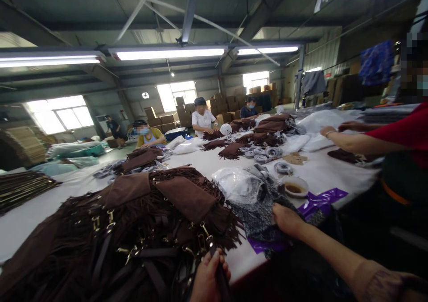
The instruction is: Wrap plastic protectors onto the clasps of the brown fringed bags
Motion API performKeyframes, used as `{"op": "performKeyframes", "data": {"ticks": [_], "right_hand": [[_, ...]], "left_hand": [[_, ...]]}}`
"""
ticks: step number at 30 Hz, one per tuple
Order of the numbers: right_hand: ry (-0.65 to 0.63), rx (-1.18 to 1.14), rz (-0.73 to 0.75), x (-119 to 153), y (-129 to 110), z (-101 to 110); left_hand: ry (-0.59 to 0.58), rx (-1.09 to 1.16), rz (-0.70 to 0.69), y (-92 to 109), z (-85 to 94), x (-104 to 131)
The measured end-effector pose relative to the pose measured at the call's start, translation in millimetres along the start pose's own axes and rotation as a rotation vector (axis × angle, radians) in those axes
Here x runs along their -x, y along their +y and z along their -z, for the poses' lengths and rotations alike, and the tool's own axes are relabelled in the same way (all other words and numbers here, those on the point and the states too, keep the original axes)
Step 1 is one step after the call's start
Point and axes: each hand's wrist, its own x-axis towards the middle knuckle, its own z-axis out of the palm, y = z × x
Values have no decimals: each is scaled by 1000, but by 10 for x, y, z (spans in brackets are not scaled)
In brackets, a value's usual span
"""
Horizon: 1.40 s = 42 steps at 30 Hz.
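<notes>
at six o'clock, the left hand (210, 268) has its fingers closed round a dark strap (221, 282). at eight, fringed brown bags (129, 190) lie heaped. at four, the curled right hand (287, 219) touches grey fabric (257, 215); whether it grips, i cannot tell. just beyond sits a bowl (302, 190); farther off, at three, a red-sleeved co-worker (397, 130) reaches in.

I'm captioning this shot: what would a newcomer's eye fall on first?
First, the heap of brown fringed pieces across the near left of the white table, the left hand holding a dark strap at the heap's edge. Then the bright purple plastic beside the right hand.
</notes>
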Motion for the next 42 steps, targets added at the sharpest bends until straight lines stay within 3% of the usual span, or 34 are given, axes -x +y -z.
{"op": "performKeyframes", "data": {"ticks": [3,5,9,12,16,20,23,26,30,34,38,42], "right_hand": [[26,-76,57,119,-33,214],[-41,-232,139,259,-119,415],[-458,-794,161,529,-493,733],[-670,-1087,132,617,-887,726],[-739,-1238,135,581,-1392,436],[-726,-1306,44,412,-1746,174],[-640,-1283,-48,302,-1887,119],[-584,-1246,-82,286,-1930,114],[-619,-1279,-85,345,-1917,79],[-640,-1207,-126,343,-1977,70],[-432,-1022,-91,261,-2101,99],[-281,-1198,-96,216,-2072,39]], "left_hand": [[-16,-38,-31,0,19,21],[-20,-86,-50,19,14,55],[-57,-143,-92,70,-48,113],[-109,-111,-92,96,-98,153],[-231,-68,-81,126,-101,234],[-328,-71,-93,153,-36,286],[-339,-162,-123,159,1,284],[-288,-189,-144,148,3,261],[-230,-100,-157,149,-12,227],[-289,-101,-133,180,-9,215],[-341,-110,-86,176,28,212],[-237,-113,-97,143,75,210]]}}
